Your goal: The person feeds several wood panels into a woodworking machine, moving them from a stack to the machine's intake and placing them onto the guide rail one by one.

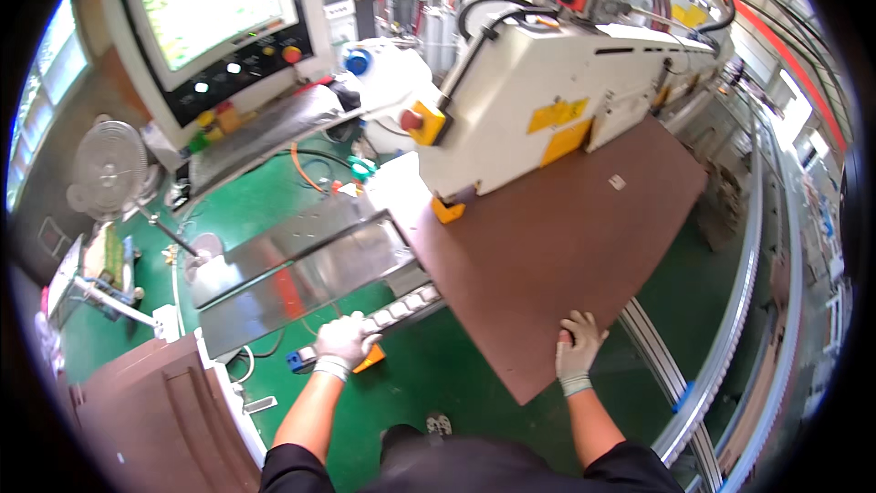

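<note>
A large flat brown panel (547,256) lies slanted under the white housing of a machine (520,100), its near corner pointing toward me. My right hand (578,345), in a pale work glove, grips the panel's near right edge, fingers on top. My left hand (345,343), gloved too, is closed over the near end of a rail with white rollers (401,309), which runs up to the panel's left edge. Just beyond that hand is the rail's blue end piece (297,361). An orange part (370,361) shows beneath it.
A control screen (210,5) with buttons stands at the back left, near a standing fan (109,164). Metal support plates (301,288) extend left of the panel. More brown panels (164,420) lie at the lower left. Metal rails (748,283) curve along the right.
</note>
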`<state>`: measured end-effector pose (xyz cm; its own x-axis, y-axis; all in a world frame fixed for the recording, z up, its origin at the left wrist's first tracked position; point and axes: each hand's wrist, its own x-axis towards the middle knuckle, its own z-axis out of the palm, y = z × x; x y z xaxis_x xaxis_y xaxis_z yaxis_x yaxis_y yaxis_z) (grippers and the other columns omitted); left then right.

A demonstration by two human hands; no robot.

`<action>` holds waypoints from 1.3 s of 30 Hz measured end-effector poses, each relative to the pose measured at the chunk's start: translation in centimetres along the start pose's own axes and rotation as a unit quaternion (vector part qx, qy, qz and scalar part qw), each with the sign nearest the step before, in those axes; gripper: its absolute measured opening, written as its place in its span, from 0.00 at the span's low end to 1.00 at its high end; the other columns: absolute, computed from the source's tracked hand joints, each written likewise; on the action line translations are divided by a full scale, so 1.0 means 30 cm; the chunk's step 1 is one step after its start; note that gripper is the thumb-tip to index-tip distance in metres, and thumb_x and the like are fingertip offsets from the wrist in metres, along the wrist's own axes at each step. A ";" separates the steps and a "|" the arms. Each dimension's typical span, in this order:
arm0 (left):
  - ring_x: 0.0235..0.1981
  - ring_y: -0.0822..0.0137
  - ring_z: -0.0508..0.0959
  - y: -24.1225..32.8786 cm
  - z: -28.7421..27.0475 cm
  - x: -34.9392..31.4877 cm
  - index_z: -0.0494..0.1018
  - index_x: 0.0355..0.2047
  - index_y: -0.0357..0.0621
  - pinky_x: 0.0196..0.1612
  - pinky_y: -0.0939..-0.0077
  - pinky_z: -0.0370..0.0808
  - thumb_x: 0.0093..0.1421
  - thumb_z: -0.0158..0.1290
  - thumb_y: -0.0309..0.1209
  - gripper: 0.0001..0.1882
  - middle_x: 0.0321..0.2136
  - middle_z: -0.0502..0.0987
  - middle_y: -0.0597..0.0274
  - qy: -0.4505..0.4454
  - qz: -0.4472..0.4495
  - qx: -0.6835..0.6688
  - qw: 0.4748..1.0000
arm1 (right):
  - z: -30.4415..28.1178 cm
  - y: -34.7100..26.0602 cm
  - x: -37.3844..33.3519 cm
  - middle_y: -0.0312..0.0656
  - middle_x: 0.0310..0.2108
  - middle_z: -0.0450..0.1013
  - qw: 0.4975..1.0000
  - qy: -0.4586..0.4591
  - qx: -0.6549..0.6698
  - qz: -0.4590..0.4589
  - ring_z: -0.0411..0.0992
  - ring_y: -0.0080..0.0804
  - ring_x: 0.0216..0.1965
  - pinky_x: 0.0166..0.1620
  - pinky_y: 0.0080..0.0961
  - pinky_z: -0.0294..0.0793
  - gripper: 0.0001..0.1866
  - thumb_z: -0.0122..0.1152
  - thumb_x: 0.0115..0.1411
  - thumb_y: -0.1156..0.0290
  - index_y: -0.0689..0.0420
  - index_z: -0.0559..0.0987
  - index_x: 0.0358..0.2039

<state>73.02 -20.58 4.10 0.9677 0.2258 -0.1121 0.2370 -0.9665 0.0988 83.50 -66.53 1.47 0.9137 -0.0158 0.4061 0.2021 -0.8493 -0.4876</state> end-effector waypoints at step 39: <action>0.58 0.39 0.73 -0.604 0.478 -1.950 0.59 0.67 0.33 0.62 0.53 0.70 0.73 0.42 0.37 0.28 0.62 0.67 0.33 0.574 -0.688 -0.186 0.403 | 0.588 0.301 -0.738 0.54 0.43 0.80 0.736 -0.574 -0.163 -0.319 0.79 0.51 0.47 0.52 0.47 0.77 0.21 0.38 0.71 0.63 0.59 0.82 0.39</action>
<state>10.86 -18.02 -5.32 -0.7508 0.6308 0.1957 0.4067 0.2081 0.8895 71.32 -64.53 -25.56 0.4037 0.7379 -0.5408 0.7945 -0.5759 -0.1926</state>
